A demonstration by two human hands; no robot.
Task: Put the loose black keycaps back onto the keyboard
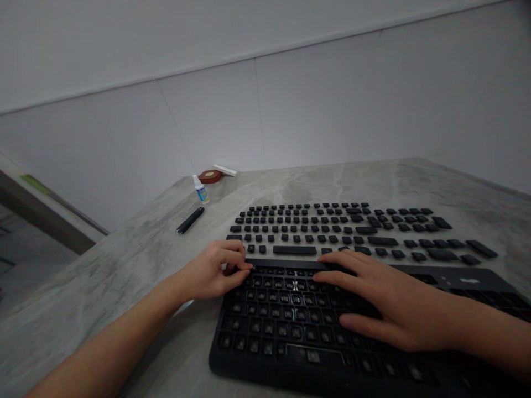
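A black keyboard (279, 315) with its keycaps off lies in front of me, its switch sockets bare. My left hand (219, 269) is at its top left corner, thumb and fingers pinched together; whatever may be between the fingertips is too small to make out. Across the keyboard's middle rests my right hand (373, 293), fingers stretched out and spread, covering part of the sockets. Loose black keycaps lie in rows just beyond the keyboard, among them a long space bar (294, 250).
The grey marbled table (136, 260) reaches back to a pale wall (332, 105). Left of the keycaps stand a small white spray bottle (201, 191) and a dark pen-shaped tool (189, 220). Behind the bottle lie a red-brown case (210, 176) and a white strip (225, 169).
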